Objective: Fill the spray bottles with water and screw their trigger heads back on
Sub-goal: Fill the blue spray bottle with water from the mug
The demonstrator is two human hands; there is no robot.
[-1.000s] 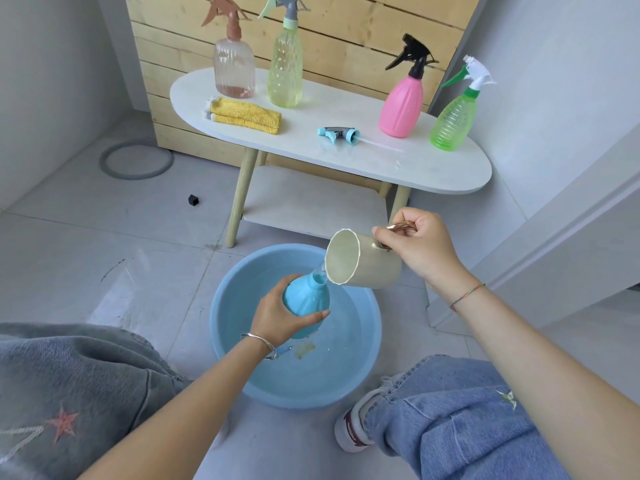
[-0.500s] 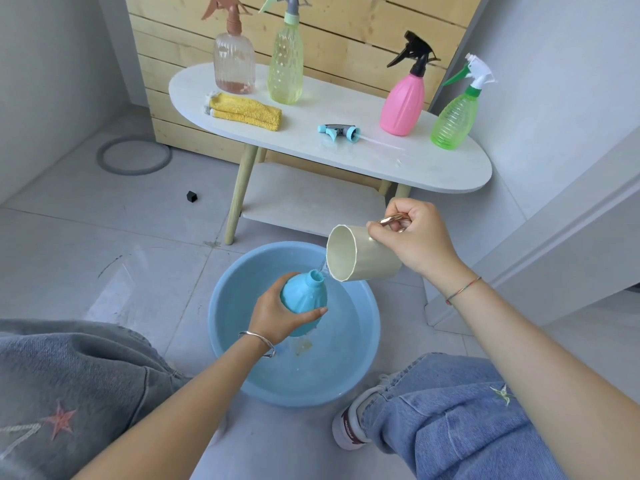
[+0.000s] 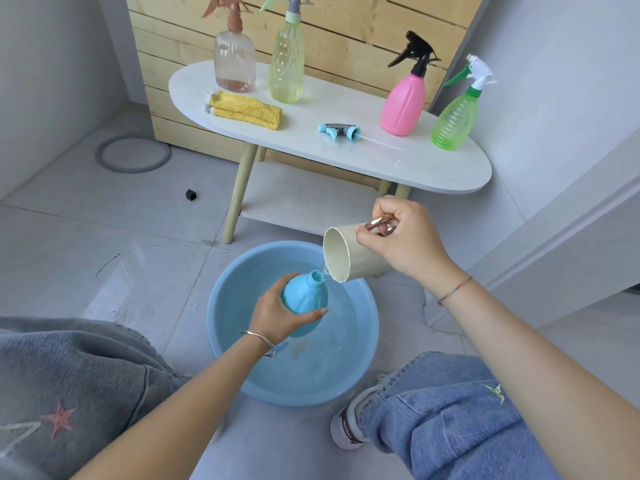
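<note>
Mid-fill: bottle (image 3: 304, 299) over basin (image 3: 225, 306).
Near, left hand (image 3: 277, 315) wrapped round bottle above the water; right hand (image 3: 405, 244) gripping cup (image 3: 341, 254) by its handle, lip just beside the narrow neck. Risk of overshoot and spill from too steep a tip or a drifting neck. Beyond, trigger head (image 3: 339, 130) loose on counter (image 3: 433, 168).

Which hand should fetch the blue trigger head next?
Probably the right hand, once it sets down the cup: it is nearer the trigger head, while the left hand grips the blue bottle.
</note>
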